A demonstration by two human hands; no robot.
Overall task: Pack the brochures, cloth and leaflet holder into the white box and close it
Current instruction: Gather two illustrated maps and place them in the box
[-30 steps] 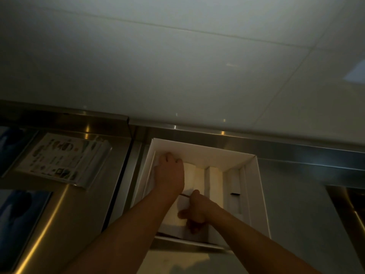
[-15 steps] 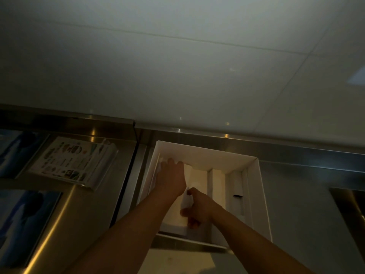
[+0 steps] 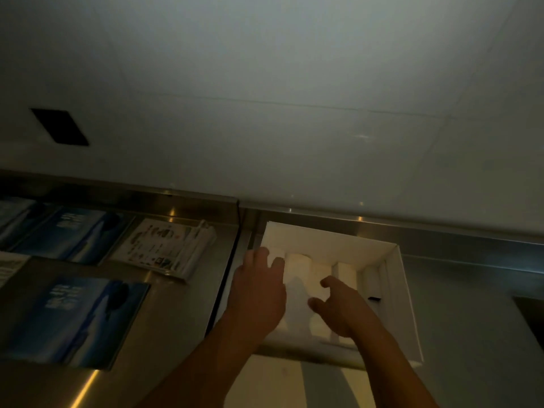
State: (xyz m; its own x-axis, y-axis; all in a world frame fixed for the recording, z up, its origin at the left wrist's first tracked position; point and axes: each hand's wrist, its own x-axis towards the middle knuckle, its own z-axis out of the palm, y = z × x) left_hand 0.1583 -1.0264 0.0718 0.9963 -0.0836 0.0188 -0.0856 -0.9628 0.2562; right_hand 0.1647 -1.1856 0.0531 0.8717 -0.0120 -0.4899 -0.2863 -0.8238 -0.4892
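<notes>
Brochures (image 3: 73, 319) and the leaflet holder (image 3: 170, 248) lie on the steel counter (image 3: 176, 319), to the left of both hands. The left hand (image 3: 257, 293) is nearer. It rests flat inside the open white box (image 3: 406, 304), apart from the right hand (image 3: 338, 307), which is loosely curled and seems empty.

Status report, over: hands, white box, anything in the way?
Left hand open on white insert; right hand open, holding nothing. White box open. Brochures and leaflet holder outside, on counter left of box. Nothing in the way.
</notes>
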